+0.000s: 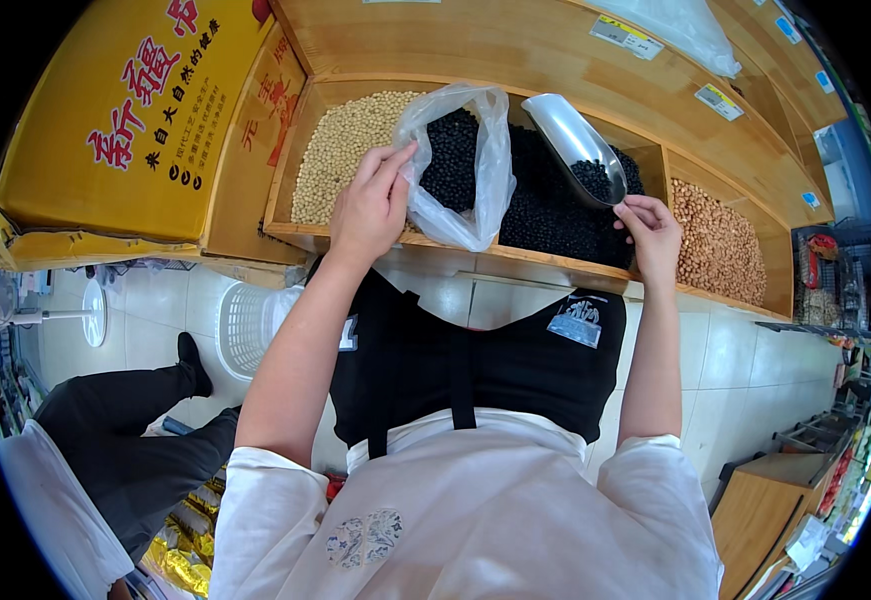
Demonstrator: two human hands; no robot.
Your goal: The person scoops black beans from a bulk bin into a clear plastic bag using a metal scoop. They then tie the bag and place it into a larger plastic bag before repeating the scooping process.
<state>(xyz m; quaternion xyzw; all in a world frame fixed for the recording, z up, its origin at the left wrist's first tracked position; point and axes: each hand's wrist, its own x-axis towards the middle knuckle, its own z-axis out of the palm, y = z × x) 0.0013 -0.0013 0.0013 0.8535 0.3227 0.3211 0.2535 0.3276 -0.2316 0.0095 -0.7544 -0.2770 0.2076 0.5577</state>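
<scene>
My left hand (373, 201) pinches the rim of a clear plastic bag (497, 161) between thumb and fingers. The bag's mouth gapes upward, and black beans (449, 161) lie inside it. My right hand (649, 229) grips a metal scoop (566, 127) at its near end; the handle is hidden by the fingers. Some black beans (591, 180) rest in the scoop's rear, close to that hand. Loose black beans (555, 232) fill the wooden compartment beneath the scoop. The bag sits across the border between these and the pale soybeans (345, 142) on the left.
A wooden bin (548, 268) runs before me, its right compartment holding reddish-brown peanuts (713, 240). A yellow carton (127, 150) with printing stands left. Behind rises a wooden shelf (495, 45) with price tags. Below left are a white plastic basket (244, 330) and another person's leg (120, 405).
</scene>
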